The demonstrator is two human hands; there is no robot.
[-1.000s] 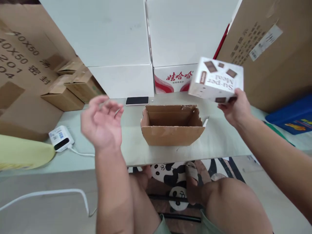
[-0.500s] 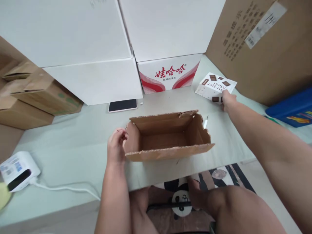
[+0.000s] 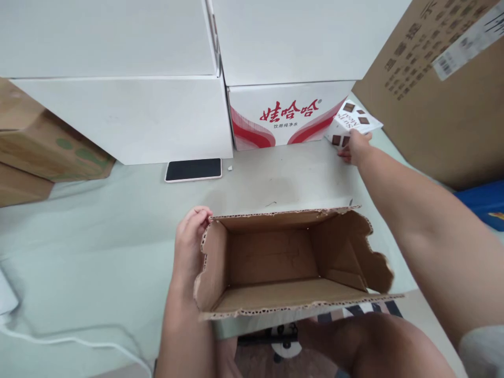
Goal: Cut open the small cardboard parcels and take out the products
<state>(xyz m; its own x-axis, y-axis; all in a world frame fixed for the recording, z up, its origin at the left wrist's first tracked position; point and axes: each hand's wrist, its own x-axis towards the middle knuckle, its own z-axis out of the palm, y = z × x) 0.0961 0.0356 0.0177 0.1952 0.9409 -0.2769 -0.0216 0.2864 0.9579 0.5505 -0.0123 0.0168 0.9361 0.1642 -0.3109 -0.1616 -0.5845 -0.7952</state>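
An open brown cardboard box (image 3: 271,257) with ragged, torn edges stands before me, its bare inside showing. My left hand (image 3: 192,231) has its fingers closed at the far left corner of this box, pinching the wall. At the far right, my right hand (image 3: 358,147) grips the near edge of a white "Super Meal" packet (image 3: 360,125) printed with brown squares. The packet looks bent or folded, close to the white carton; whether it is a flat bag or a thin box I cannot tell.
A phone (image 3: 193,169) lies by the stacked white cartons (image 3: 129,115) at the back. The red-printed carton (image 3: 291,118) is beside them. Brown boxes (image 3: 59,142) stand left, a large brown carton (image 3: 444,105) right, near a blue case (image 3: 482,202). A white cable (image 3: 79,342) crosses the left front.
The cardboard box has come nearer and tipped, showing more of its inside. My right hand has shifted the packet back towards the red-printed carton. The view has moved too.
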